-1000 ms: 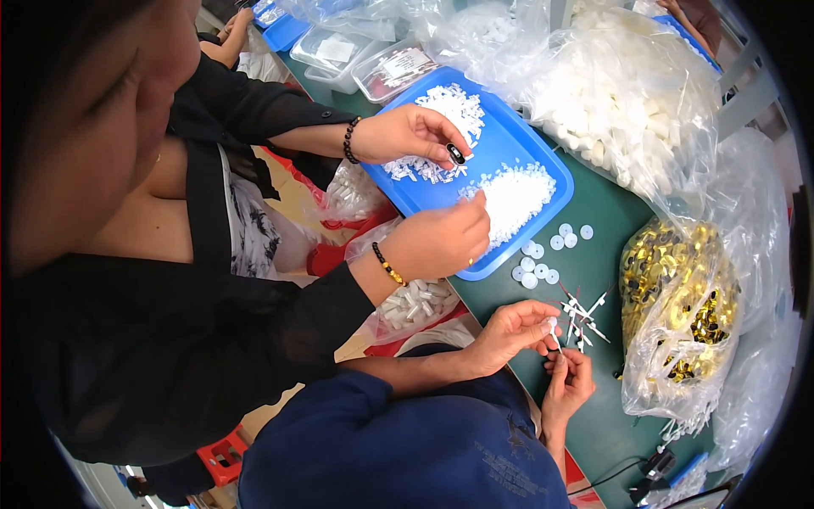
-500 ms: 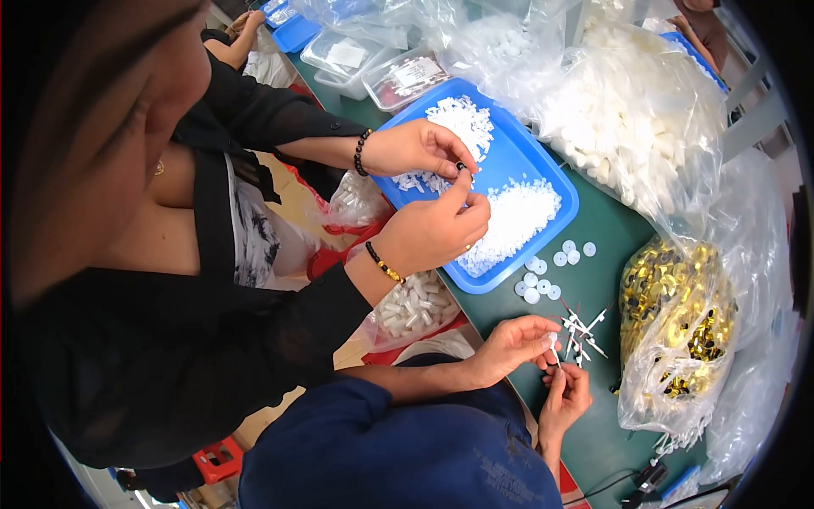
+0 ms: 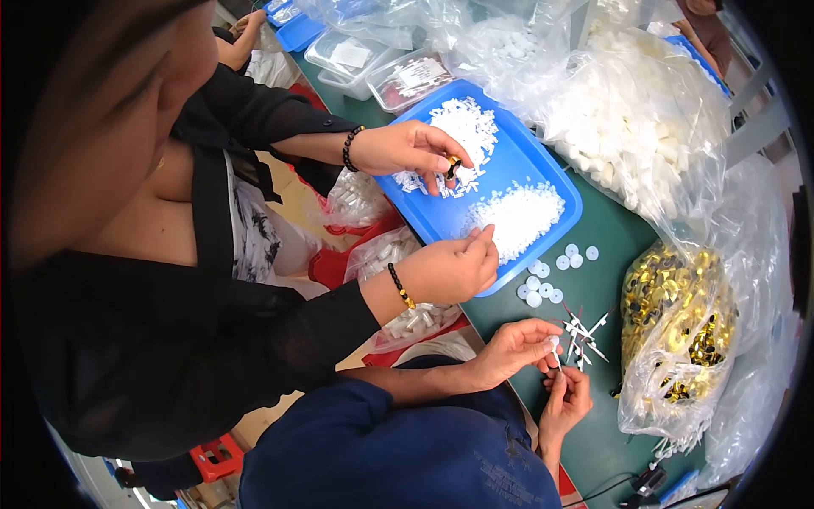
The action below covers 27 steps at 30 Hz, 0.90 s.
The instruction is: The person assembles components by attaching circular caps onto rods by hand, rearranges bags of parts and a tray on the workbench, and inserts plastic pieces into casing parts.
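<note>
Near the table edge, my left hand (image 3: 511, 349) pinches a small white rounded part (image 3: 554, 343) with a thin white stem pointing down. My right hand (image 3: 566, 405) is just below, with thumb and finger closed at the lower end of that stem. Beside my fingers lies a loose cluster of thin white sticks with red wire-like ends (image 3: 583, 338). Several translucent round discs (image 3: 545, 291) lie a little farther off on the green table (image 3: 615, 212).
On my left, a co-worker's hand (image 3: 407, 153) holds a gold-and-black piece (image 3: 453, 167) over a blue tray (image 3: 570, 204) with white bits. At right stands a bag of gold and black pieces (image 3: 678, 314). Behind are a bag of white pieces (image 3: 619, 119) and clear boxes (image 3: 410, 78).
The co-worker's hands have drawn apart; the lower one moved down, and the gold-and-black piece shows in the upper one. My hands have barely moved.
</note>
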Available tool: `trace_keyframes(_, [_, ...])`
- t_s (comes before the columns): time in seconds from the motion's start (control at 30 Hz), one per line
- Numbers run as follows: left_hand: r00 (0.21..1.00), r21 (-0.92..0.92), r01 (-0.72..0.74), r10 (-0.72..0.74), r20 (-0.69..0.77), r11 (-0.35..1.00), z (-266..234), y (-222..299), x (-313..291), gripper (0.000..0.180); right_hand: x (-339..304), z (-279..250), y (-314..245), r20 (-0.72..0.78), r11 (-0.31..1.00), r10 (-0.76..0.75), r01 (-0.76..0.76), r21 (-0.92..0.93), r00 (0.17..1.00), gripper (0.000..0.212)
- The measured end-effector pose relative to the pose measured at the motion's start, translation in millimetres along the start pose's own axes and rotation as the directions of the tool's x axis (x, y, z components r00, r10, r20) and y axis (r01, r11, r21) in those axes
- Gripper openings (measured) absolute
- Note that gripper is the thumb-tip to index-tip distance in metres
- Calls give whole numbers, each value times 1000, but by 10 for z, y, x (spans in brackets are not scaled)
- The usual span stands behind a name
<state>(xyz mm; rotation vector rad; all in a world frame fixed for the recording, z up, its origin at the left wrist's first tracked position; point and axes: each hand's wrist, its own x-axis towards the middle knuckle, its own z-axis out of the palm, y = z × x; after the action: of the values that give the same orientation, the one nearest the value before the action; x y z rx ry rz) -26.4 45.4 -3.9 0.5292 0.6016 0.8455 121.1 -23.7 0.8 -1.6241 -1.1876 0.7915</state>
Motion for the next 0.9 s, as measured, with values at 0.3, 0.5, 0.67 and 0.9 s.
trace_keyframes(0.3, [1000, 8, -13, 13, -1, 1000, -1, -12, 4, 31, -4, 12, -17, 0, 1000, 4, -4, 11, 1000, 6])
trace_keyframes(0.5, [1000, -5, -28, 28, 5, 1000, 8, -6, 1, 30, -5, 18, -8, -7, 1000, 0, 1, 17, 1000, 5])
trace_keyframes(0.67, [999, -8, -35, 35, 2, 999, 9, -14, -1, 30, -10, 20, 7, -15, 1000, -5, 5, 18, 1000, 4])
trace_keyframes(0.9, [999, -18, -40, 41, 9, 999, -15, -37, 3, 31, -10, 36, -28, -24, 1000, 0, 0, 4, 1000, 4])
